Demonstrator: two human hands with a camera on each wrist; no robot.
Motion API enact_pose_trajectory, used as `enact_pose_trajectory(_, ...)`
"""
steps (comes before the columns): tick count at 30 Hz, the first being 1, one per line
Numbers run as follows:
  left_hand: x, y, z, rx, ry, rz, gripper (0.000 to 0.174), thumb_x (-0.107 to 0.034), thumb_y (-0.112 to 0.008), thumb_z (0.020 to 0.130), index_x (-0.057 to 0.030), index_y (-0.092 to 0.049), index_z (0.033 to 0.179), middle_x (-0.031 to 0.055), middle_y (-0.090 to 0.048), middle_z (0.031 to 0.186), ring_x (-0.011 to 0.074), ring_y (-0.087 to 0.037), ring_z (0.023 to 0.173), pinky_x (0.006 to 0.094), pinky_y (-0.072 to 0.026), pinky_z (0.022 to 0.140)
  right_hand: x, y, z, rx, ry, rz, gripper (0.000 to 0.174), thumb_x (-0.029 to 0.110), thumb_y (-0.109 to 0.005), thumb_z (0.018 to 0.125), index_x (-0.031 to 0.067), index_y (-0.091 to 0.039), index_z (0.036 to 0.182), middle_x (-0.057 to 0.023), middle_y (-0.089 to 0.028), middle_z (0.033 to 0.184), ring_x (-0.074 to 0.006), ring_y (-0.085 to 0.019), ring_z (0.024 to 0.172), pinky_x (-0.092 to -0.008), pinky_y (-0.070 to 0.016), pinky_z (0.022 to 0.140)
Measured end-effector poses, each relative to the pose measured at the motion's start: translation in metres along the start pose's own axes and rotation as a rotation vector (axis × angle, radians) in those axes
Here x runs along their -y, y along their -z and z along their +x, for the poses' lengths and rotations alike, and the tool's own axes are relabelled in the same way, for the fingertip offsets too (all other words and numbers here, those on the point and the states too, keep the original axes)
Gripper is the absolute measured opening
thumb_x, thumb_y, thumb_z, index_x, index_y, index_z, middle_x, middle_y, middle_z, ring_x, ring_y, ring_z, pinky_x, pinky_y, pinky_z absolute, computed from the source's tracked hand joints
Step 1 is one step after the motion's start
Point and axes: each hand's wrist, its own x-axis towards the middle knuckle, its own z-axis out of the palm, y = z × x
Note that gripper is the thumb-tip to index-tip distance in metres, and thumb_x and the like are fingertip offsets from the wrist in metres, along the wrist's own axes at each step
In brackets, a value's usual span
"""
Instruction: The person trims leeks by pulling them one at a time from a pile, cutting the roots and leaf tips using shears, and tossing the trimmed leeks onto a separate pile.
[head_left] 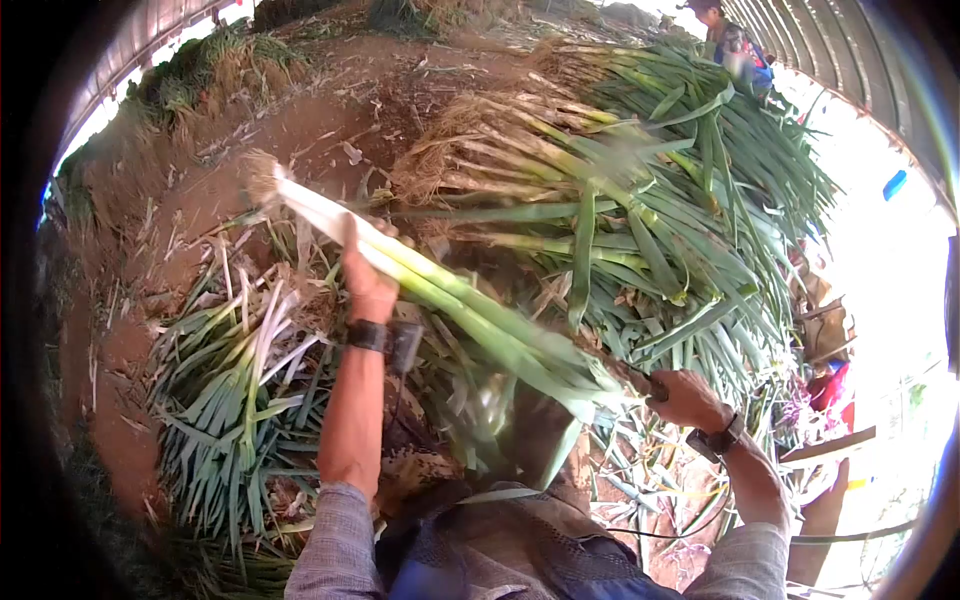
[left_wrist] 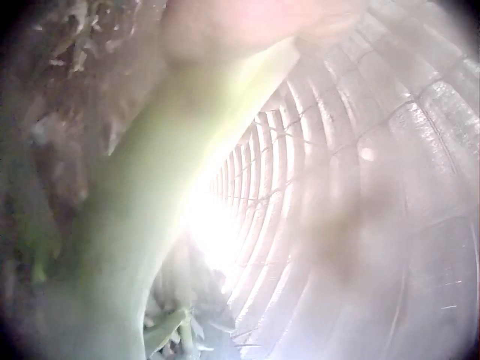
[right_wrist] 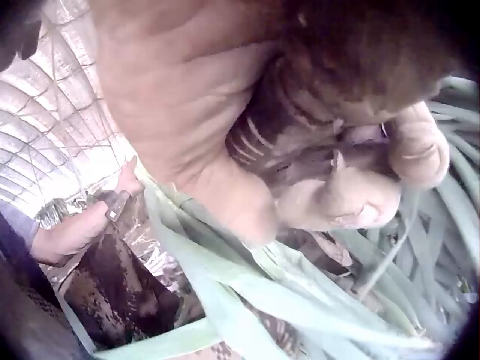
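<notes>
Head view: held leeks (head_left: 450,290) run corner-wise through centre, root end at 10 o'clock, leaf end at 4. Left hand (head_left: 370,282) wraps round them at about 9:30. Right hand (head_left: 690,398) sits at 4, just past the leaf end, on the handle of a tool (head_left: 634,378) that lies beside the leaves. Big leek pile (head_left: 700,250) on soil (head_left: 320,135), 12 to 3, roots inward, leaves toward 3. Small leek pile (head_left: 245,390) at 8. Plant heap (head_left: 190,85) at 10, far side. Second person (head_left: 740,50) at 1:30, behind big pile. Leaf scraps (head_left: 690,490) on ground at 4:30. Hooped roof (head_left: 840,40) over 2.
</notes>
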Motion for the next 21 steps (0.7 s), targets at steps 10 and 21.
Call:
enact_pose_trajectory(10,-0.127,-0.029,0.018,0.427,-0.254,-0.043,0.051,-0.060,-0.057,0.090,-0.0084,-0.058,0.092,0.0016,-0.055,0.075,0.0179,-0.049,0.073,0.0413,-0.0461,0.073,0.072,0.016,0.046,-0.393,0.457,0.076,0.025,0.022,-0.070,0.076,0.0068,-0.066,0.096,-0.0177,-0.064,0.069,-0.0374,-0.064,0.064,-0.0443,-0.0519,0.060)
enact_pose_trajectory(21,-0.164,-0.077,0.016,-0.200,-0.406,0.270,0.049,-0.056,-0.060,0.091,-0.0080,-0.054,0.095,0.0049,-0.055,0.078,0.0224,-0.057,0.079,0.0443,-0.0528,0.076,0.103,0.027,0.070,-0.347,0.531,0.050,0.027,0.027,-0.068,0.080,0.0044,-0.067,0.095,-0.0219,-0.063,0.067,-0.0410,-0.062,0.063,-0.0476,-0.0505,0.060)
